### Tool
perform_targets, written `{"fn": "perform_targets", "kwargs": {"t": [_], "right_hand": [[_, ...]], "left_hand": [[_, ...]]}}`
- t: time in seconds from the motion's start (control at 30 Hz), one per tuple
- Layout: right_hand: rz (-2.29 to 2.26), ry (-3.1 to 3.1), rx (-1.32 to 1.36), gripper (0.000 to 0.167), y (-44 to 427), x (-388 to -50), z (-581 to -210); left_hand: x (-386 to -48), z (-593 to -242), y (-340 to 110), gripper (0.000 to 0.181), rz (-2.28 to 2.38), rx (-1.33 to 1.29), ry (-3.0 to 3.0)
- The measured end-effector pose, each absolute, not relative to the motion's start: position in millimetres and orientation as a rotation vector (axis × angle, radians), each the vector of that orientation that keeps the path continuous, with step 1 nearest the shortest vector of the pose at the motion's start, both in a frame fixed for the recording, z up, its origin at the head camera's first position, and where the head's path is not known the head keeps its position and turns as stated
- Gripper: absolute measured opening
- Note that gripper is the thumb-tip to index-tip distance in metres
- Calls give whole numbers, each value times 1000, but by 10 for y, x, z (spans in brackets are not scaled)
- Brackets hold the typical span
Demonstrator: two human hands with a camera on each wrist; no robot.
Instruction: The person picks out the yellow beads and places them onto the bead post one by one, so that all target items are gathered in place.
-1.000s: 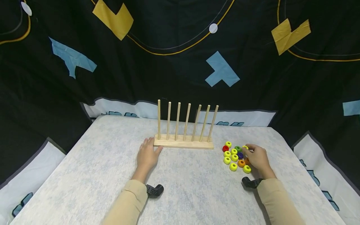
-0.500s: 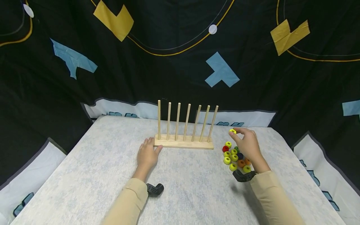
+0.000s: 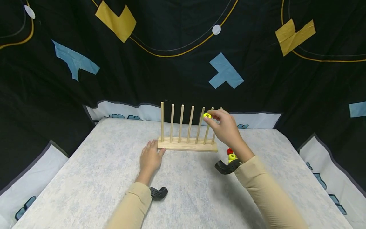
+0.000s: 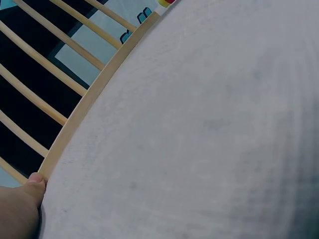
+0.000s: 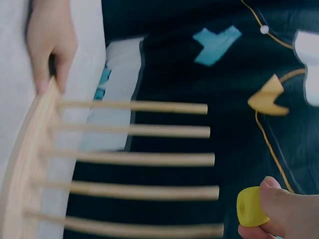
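Observation:
A wooden peg rack [image 3: 187,146] with a row of several upright pegs stands near the back of the table. My left hand [image 3: 150,160] holds the rack's left end, its thumb and a finger on either side of the base in the right wrist view. Between the thumb and fingers of my right hand [image 3: 227,130] is a yellow bead [image 3: 207,115] with a hole through it, raised to about the height of the peg tops at the rack's right part. In the right wrist view the yellow bead [image 5: 251,206] is apart from the peg ends.
A red bead [image 3: 229,151] and yellow beads [image 3: 232,156] lie on the table [image 3: 183,190] right of the rack, partly covered by my right forearm. A black curtain [image 3: 171,79] hangs behind the table.
My right hand has lifted the yellow bead from the group of beads and carried it left and up to the rack's right pegs. My left hand has stayed at the rack's end.

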State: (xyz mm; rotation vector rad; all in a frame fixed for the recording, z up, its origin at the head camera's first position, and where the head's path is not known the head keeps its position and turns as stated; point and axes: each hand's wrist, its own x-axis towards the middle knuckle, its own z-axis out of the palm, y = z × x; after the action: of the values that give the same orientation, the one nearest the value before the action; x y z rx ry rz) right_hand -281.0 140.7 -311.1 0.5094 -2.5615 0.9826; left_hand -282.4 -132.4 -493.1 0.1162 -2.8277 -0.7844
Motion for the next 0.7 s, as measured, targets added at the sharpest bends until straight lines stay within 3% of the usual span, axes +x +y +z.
{"fn": "perform_targets", "kwargs": {"t": [0.7], "right_hand": [[1088, -2566, 659, 41, 219, -3293, -2847]], "left_hand": [[-2803, -4956, -1327, 65, -807, 172, -2800]]}}
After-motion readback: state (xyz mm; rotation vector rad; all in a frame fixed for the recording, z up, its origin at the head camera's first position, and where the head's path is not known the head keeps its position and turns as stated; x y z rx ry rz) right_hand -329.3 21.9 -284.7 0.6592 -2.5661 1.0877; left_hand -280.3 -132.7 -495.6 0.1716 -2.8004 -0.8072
